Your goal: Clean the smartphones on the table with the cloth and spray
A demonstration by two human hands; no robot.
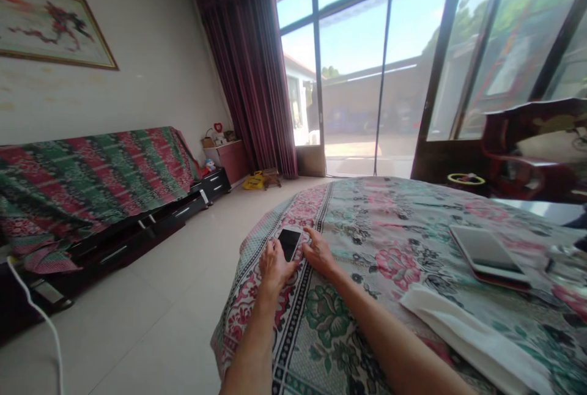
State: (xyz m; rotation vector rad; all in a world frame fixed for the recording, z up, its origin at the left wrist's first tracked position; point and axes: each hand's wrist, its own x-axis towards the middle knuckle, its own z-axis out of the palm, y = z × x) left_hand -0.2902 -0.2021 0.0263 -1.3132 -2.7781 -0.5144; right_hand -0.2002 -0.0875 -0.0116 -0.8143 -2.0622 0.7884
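A smartphone [290,244] with a white frame and a dark screen is over the near left edge of a cloth-covered table [348,242]. My left hand [275,262] grips its left side, the thumb lying along the bottom corner. Just beyond the phone's right edge is my right hand [320,254], its index finger and thumb bent and apart. A small gap seems to separate those fingertips from the phone. Farther right on the floral cloth rests a tablet-like device [490,256] with a white border. Nearer to me, a folded white strip [472,337] lies beside my right forearm.
Clear glassy items [568,266] stand at the table's right side. A dark wooden chair [513,169] is behind them. Along the left wall runs a low black cabinet [151,227] under a striped cloth [101,172]. A yellow bag [254,180] sits on the floor by the curtain [257,71].
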